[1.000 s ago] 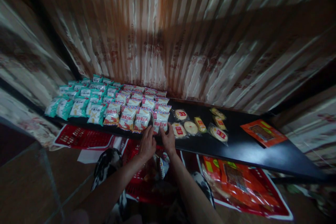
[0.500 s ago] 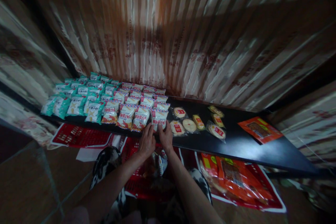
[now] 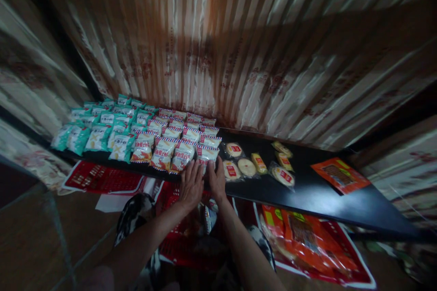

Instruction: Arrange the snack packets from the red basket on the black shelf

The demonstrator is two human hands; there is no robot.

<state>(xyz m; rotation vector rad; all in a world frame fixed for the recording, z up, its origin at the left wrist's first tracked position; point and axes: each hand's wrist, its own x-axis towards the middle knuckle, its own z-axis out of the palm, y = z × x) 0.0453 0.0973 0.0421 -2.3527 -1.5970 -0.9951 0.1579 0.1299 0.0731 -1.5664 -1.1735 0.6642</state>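
In the head view, both my hands are at the front right of several rows of white snack bags with red-and-blue striped tops. My left hand (image 3: 191,186) has its fingers stretched out against the lower front of the bags. My right hand (image 3: 217,179) rests at the lower right corner of the end snack bag (image 3: 207,153), thumb apart from the fingers. That bag stands upright between my fingertips, its bottom partly hidden. Just right of my right hand lie clear-wrapped round biscuits (image 3: 246,168) and small yellow packets (image 3: 259,163).
Teal snack bags (image 3: 98,137) fill the left of the black shelf (image 3: 307,193). An orange packet (image 3: 339,175) lies at its right. Below are a red basket with orange packets (image 3: 307,241) and a red bag (image 3: 104,176). A pleated curtain (image 3: 191,45) hangs behind.
My left hand's fingers have spread and flattened on the front of the bags. My right hand stays by the end bag's corner. The view has shifted slightly.
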